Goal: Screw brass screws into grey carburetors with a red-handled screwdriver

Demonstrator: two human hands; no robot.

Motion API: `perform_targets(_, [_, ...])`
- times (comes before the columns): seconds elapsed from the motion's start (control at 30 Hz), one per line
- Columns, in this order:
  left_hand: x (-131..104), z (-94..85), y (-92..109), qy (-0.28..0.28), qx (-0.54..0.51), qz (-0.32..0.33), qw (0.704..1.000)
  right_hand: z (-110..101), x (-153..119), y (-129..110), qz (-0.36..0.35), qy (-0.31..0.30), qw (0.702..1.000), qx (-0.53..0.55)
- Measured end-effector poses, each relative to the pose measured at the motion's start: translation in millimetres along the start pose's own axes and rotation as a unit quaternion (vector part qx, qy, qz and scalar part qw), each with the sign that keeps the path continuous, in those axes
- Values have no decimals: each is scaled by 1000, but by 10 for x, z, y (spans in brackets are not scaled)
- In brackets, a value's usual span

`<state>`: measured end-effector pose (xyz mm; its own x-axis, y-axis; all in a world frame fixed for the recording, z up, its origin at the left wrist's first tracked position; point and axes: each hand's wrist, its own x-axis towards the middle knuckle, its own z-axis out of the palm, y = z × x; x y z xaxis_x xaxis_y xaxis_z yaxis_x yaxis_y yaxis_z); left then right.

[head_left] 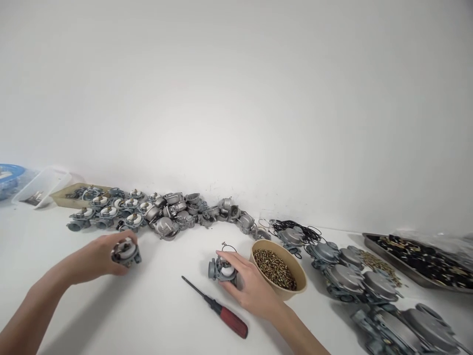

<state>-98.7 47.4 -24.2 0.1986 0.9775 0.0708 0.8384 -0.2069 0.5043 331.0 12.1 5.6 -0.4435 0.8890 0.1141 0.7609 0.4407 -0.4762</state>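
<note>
My left hand grips a small grey metal carburetor body with a white float, thumb and fingers round its sides, in front of the rows at the left. At the centre, my right hand has its fingers and thumb round a second carburetor body, whose white float faces up. Below that one, a screwdriver with a red and black handle lies slantwise on the white table. A thin black ring shows just behind the second body.
A round tub of brass-coloured screws stands right of my right hand. Bodies with white floats and loose grey metal covers line the back. Covered carburetors, black rings and a metal tray of dark parts lie at the right.
</note>
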Motion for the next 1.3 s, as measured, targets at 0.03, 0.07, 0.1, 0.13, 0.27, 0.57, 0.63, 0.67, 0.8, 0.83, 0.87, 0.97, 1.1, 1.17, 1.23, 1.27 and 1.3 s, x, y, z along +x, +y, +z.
perform_targets(0.03, [10, 48, 98, -20, -26, 7, 999, 14, 1, -10, 1, 1, 1000, 7])
perform_targets(0.07, [25, 101, 203, -32, -50, 19, 998, 28, 1, -18, 4, 1, 1000, 14])
perform_targets(0.1, [44, 157, 310, -40, -72, 40, 996, 41, 1, -23, 6, 1, 1000, 19])
perform_targets(0.13, [69, 219, 416, -45, -92, 67, 993, 54, 2, -25, 7, 1, 1000, 23])
perform_targets(0.27, [199, 498, 771, -51, -163, 185, 968, 114, 10, -14, 9, 5, 999, 32])
perform_targets(0.57, [397, 730, 883, 35, -132, 267, 954, 189, -28, -64, -3, 15, 999, 42])
perform_targets(0.63, [507, 569, 789, 106, -46, 232, 966, 175, -51, -85, 7, 3, 999, 44])
perform_targets(0.67, [576, 473, 736, 130, -21, 215, 968, 169, -62, -95, 12, -3, 999, 45])
perform_targets(0.8, [860, 187, 565, 110, 47, 185, 975, 160, -93, -129, 22, -15, 999, 44])
perform_targets(0.83, [912, 165, 545, 92, 62, 182, 977, 161, -98, -135, 21, -12, 999, 44])
perform_targets(0.87, [952, 162, 534, 77, 76, 180, 978, 161, -103, -139, 18, -8, 999, 43])
perform_targets(0.97, [1004, 216, 541, 60, 101, 172, 978, 161, -118, -140, 6, 9, 999, 37])
perform_targets(1.1, [952, 240, 558, 103, 101, 156, 977, 172, -142, -107, -14, 51, 998, 27])
perform_targets(1.17, [885, 222, 575, 140, 92, 147, 975, 185, -149, -86, -29, 90, 995, 21])
perform_targets(1.23, [791, 218, 634, 190, 72, 136, 970, 197, -149, -73, -38, 129, 991, 15])
perform_targets(1.27, [735, 230, 688, 218, 57, 132, 965, 200, -145, -70, -39, 141, 989, 14])
perform_targets(1.3, [677, 254, 758, 253, 30, 135, 958, 203, -139, -69, -38, 148, 988, 13])
